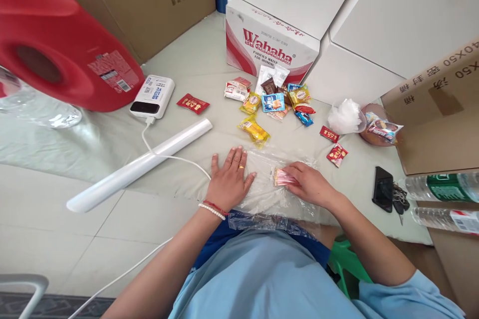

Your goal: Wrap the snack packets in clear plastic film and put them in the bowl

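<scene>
My left hand (229,179) lies flat with fingers stretched, on the left part of a clear plastic sheet (258,199) spread over the table's front edge. In my right hand (309,183) is a small pink-wrapped snack (283,177), held low over the sheet; whether it touches the sheet I cannot tell. Beyond my hands lies a yellow-wrapped snack (254,130). Farther back is a pile of wrapped snacks, among them a blue packet (273,102) and a gold one (299,95). Two red packets (337,154) (329,134) lie to the right, and another red packet (193,104) is at the left.
A long white bar (142,164), a white power bank (152,96) with a cable and a large red jug (63,45) stand or lie left. A Wahaha carton (271,40) is behind. To the right are a bowl (368,132), a phone (382,189), keys (400,199) and bottles (441,187).
</scene>
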{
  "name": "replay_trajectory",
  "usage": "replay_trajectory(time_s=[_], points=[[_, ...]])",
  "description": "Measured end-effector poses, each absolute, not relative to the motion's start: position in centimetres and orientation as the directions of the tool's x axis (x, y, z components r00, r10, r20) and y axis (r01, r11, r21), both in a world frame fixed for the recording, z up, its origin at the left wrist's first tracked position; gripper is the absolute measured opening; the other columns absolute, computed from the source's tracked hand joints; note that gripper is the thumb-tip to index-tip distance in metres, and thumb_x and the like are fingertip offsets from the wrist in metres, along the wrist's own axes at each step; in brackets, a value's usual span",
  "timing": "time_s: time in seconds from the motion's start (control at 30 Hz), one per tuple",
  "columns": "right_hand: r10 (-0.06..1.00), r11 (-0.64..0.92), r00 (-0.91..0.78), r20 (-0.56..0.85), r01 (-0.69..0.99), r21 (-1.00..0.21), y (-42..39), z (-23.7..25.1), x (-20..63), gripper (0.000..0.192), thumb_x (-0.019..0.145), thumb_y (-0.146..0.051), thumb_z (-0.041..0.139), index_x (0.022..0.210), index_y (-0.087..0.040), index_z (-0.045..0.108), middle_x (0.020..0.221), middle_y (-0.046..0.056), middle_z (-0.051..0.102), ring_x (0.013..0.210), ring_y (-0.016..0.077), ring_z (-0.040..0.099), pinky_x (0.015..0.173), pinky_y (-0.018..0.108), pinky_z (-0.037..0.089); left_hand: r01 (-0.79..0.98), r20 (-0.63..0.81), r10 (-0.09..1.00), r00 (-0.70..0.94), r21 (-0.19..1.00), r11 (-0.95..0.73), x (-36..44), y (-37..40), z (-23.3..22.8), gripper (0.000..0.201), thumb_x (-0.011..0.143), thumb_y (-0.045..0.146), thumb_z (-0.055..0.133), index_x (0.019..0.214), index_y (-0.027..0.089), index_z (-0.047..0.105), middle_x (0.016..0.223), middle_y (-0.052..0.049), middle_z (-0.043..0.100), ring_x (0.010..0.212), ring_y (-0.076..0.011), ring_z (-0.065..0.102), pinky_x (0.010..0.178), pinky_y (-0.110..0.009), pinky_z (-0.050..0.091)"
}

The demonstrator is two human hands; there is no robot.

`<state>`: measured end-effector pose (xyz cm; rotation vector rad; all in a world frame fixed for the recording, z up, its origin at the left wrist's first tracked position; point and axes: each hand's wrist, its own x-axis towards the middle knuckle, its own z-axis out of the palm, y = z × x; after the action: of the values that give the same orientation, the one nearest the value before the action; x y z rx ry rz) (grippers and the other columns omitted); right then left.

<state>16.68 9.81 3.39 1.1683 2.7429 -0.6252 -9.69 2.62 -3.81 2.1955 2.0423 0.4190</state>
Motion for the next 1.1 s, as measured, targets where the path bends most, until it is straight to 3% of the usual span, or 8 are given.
replay_trajectory(time_s=[0.23,0.3,0.47,0.67,0.77,0.93,1.1], points=[[0.674,0.598,-0.734,-0.084,0.608,-0.522,9.0,6.2,15.3,0.045,0.096,-0.027,0.064,0.141,-0.024,0.055,0.128,0.012,0.062,0.114,0.0243,0.064,0.097,0.038,0.053,0.956,0.134,0.989,0.058,0.279,-0.094,-9.8,2.6,-3.9,0.067,0.106,0.050,0.034,0.162,0.013,0.035,0.169,-0.016,0.031,0.157,-0.0329,0.031,0.128,-0.068,0.007],[0.635,0.602,-0.757,-0.153,0.609,-0.516,8.7,6.2,14.3,0.046,0.096,-0.027,0.064,0.142,-0.024,0.055,0.131,0.012,0.061,0.116,0.0242,0.063,0.098,0.037,0.053,0.955,0.136,0.989,0.054,0.282,-0.091,-9.8,2.6,-3.9,0.067,0.106,0.050,0.034,0.162,0.014,0.035,0.169,-0.015,0.031,0.157,-0.0332,0.031,0.128,-0.068,0.007],[0.600,0.586,-0.669,-0.438,0.740,-0.329,9.0,5.4,13.9,0.036,0.094,-0.022,0.064,0.130,-0.023,0.063,0.124,0.011,0.064,0.103,0.0245,0.067,0.085,0.034,0.053,0.953,0.118,0.991,0.056,0.289,-0.088,-9.9,2.6,-3.9,0.066,0.106,0.050,0.034,0.161,0.014,0.036,0.170,-0.014,0.030,0.159,-0.0315,0.028,0.129,-0.067,0.005],[0.655,0.468,-0.583,-0.481,0.812,-0.347,9.7,5.9,19.3,0.036,0.088,-0.020,0.063,0.124,-0.024,0.064,0.119,0.008,0.064,0.101,0.0216,0.067,0.090,0.032,0.052,0.948,0.106,0.993,0.054,0.307,-0.085,-10.0,2.6,-4.0,0.068,0.106,0.050,0.032,0.162,0.012,0.034,0.170,-0.014,0.028,0.160,-0.0300,0.026,0.129,-0.066,0.002],[0.731,0.429,-0.540,-0.417,0.839,-0.334,10.1,6.9,22.6,0.031,0.087,-0.026,0.062,0.117,-0.023,0.068,0.110,0.009,0.069,0.093,0.0230,0.068,0.084,0.034,0.053,0.946,0.109,0.992,0.061,0.310,-0.092,-10.0,2.6,-3.9,0.068,0.106,0.051,0.031,0.163,0.013,0.034,0.170,-0.015,0.028,0.160,-0.0306,0.026,0.129,-0.067,0.001],[0.912,0.309,-0.387,-0.139,0.867,-0.390,11.1,9.8,23.6,0.026,0.096,-0.040,0.054,0.107,-0.023,0.071,0.084,0.005,0.072,0.066,0.0193,0.063,0.064,0.032,0.051,0.948,0.122,0.989,0.079,0.299,-0.113,-10.0,2.4,-3.8,0.077,0.103,0.059,0.034,0.164,0.012,0.030,0.170,-0.017,0.028,0.158,-0.0346,0.029,0.127,-0.069,0.004],[0.878,0.406,-0.473,-0.069,0.814,-0.415,11.7,9.6,21.2,0.025,0.095,-0.033,0.056,0.110,-0.021,0.071,0.096,0.006,0.074,0.073,0.0186,0.065,0.071,0.032,0.052,0.953,0.144,0.987,0.077,0.281,-0.115,-10.0,2.5,-4.0,0.076,0.102,0.058,0.037,0.164,0.013,0.030,0.169,-0.019,0.031,0.156,-0.0364,0.032,0.127,-0.069,0.004]])
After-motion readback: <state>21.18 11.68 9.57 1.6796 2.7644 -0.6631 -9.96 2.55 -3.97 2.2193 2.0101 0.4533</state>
